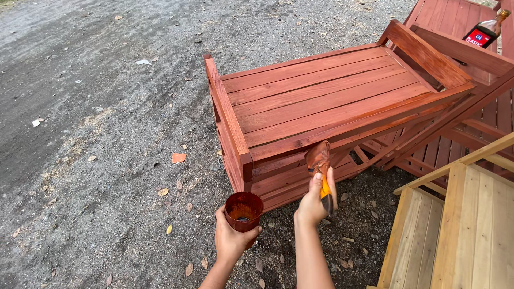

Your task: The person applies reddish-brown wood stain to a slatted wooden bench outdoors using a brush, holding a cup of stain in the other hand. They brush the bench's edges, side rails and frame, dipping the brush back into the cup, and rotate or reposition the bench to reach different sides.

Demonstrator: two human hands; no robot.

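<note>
A red-brown stained wooden bench (pixel 321 101) lies tipped on the gravel in front of me. My right hand (pixel 313 200) grips an orange-handled paintbrush (pixel 319 160); its stain-soaked bristles press against the bench's front rail. My left hand (pixel 231 241) holds a small round cup (pixel 244 210), coated in the same red-brown stain, level and a little to the left of the brush. The two hands are apart.
An unstained pale wooden bench (pixel 460 225) stands at the lower right. More stained benches (pixel 471 32) sit behind, with a dark glass bottle (pixel 484 32) resting on one. Gravel ground (pixel 96 134) with dry leaves and litter spreads to the left.
</note>
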